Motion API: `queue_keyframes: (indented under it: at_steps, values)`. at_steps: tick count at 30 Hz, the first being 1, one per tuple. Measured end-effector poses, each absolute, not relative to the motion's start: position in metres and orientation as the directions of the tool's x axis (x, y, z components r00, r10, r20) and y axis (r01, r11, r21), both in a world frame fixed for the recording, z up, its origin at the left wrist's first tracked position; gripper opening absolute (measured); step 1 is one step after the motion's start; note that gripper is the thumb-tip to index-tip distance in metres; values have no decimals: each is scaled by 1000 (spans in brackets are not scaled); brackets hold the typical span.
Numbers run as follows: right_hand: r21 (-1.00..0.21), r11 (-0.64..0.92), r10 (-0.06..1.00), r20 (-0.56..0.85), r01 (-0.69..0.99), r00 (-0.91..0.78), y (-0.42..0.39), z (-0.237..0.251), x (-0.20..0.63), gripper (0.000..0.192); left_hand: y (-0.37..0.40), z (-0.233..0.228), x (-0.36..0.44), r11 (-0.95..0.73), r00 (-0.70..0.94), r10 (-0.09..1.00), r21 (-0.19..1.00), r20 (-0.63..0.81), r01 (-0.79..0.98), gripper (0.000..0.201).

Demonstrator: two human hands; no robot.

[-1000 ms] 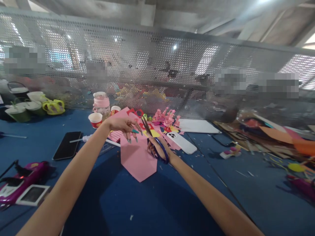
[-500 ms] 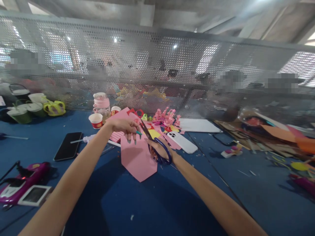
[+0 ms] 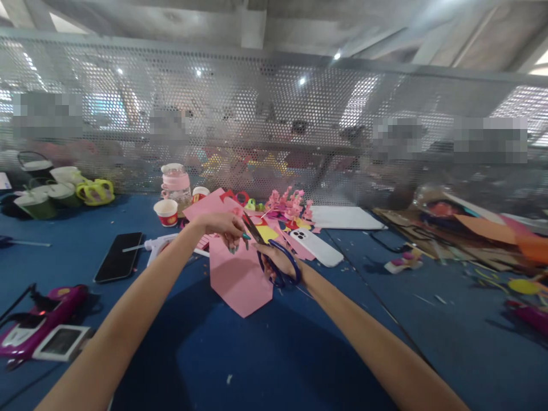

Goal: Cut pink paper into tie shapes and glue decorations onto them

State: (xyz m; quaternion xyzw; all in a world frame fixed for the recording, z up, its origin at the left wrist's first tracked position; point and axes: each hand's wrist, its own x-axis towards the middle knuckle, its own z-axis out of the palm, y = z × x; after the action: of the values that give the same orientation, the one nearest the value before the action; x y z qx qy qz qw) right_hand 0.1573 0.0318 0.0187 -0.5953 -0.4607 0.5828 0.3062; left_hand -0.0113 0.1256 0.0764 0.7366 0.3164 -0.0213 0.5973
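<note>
Pinching top edge of pink paper sheet [image 3: 240, 274], left hand [image 3: 222, 224] fingers [image 3: 233, 242] closed on it. Right hand [image 3: 278, 260] fingers threaded through blue loops of scissors [image 3: 268, 248], gripping; blades point up-left, away from person, toward left fingertips; blade gap unclear. Sheet lies on blue counter [image 3: 257, 354], long axis near-far, pointed end toward person. White phone [image 3: 317, 247] just right; black phone [image 3: 119, 264] well left.
</note>
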Motion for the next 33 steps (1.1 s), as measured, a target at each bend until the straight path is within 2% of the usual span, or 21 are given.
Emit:
queue_keyframes:
  at_steps: [5, 9, 13, 17, 22, 26, 31, 33]
  values:
    - [-890, -373, 908, -408, 261, -94, 31, 19, 158, 46, 129, 75, -14, -122, 805, 432, 858, -406, 499, 7]
    - [-869, -385, 887, -441, 309, -134, 34, 18, 161, 47, 129, 73, -11, -67, 807, 418, 872, -417, 485, 8]
    - [-872, -355, 893, -423, 338, -152, 35, 19, 162, 47, 125, 74, -4, 40, 773, 481, 891, -413, 451, 6]
    - [-844, -374, 889, -444, 384, -110, 32, 25, 159, 51, 123, 73, 0, 174, 666, 577, 868, -472, 465, 4]
    - [-842, -338, 901, -419, 421, -115, 35, 20, 160, 50, 127, 72, -1, 238, 634, 598, 864, -490, 443, 4]
    - [-851, -287, 917, -376, 440, -129, 37, 14, 161, 49, 130, 71, -4, 254, 633, 600, 867, -489, 429, 5]
    - [-889, -154, 983, -182, 432, -23, 32, 15, 151, 47, 136, 69, -4, 241, 643, 589, 866, -490, 439, 6]
    - [-895, -151, 985, -171, 421, -11, 33, 15, 148, 46, 137, 67, -4, 222, 657, 568, 861, -495, 457, 8]
